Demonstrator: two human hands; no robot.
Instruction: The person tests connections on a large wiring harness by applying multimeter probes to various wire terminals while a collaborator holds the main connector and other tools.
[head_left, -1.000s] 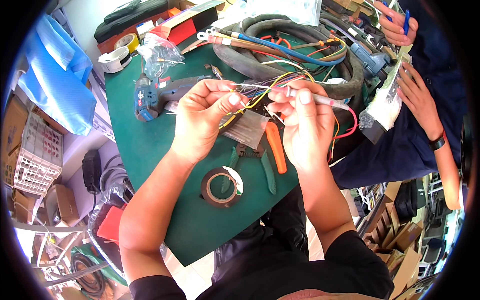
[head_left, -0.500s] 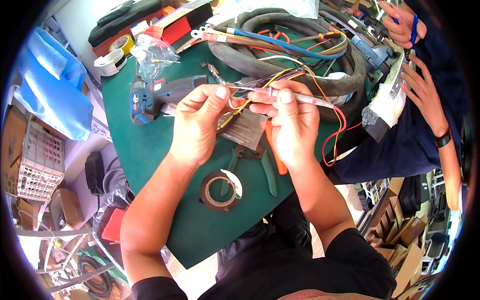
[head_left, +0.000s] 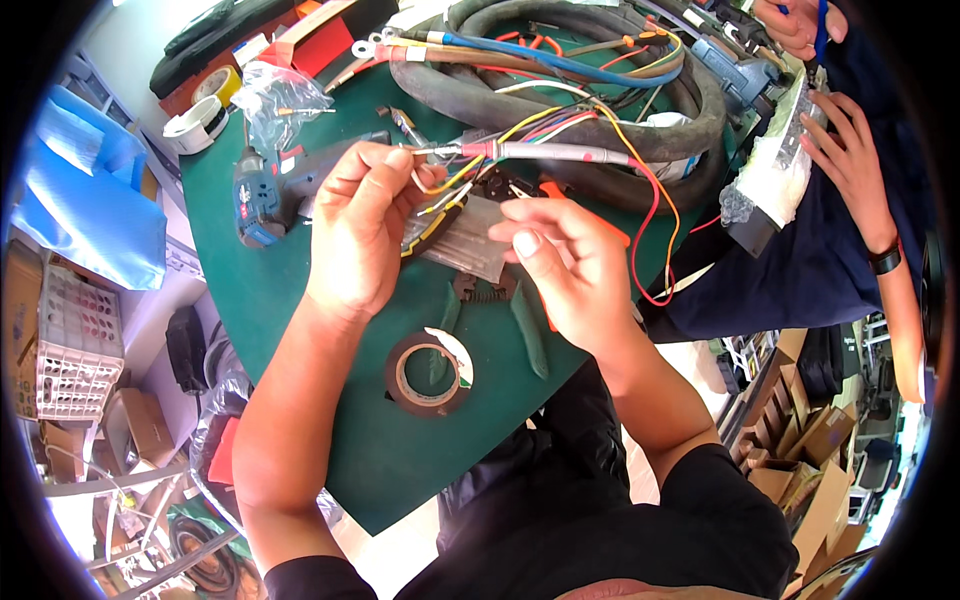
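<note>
My left hand (head_left: 362,225) pinches the thin bare end of a cable with a white sleeve marked in pink (head_left: 570,153). From the pinch the cable runs rightward, and red and orange wires (head_left: 655,215) loop down from its far end. My right hand (head_left: 575,270) is below the cable, apart from it, its fingers loosely curved and apart with nothing visible in them. Loose yellow and white wire ends (head_left: 450,190) lie between the hands. Beneath are yellow-and-black-handled pliers (head_left: 437,230) and a clear plastic bag (head_left: 470,255). An orange-handled tool (head_left: 600,217) is partly hidden behind my right hand.
Green-handled wire strippers (head_left: 530,335) and a tape roll (head_left: 393,385) lie on the green table (head_left: 400,475). A blue cordless drill (head_left: 262,200) lies left; a thick black cable coil (head_left: 705,125) fills the back. At right, another person's hand (head_left: 845,150) rests by a wrapped part.
My right hand has let go of the white-sleeved cable and moved down, its fingers opening. My left hand keeps its pinch and appears farther left. The whole view has shifted slightly.
</note>
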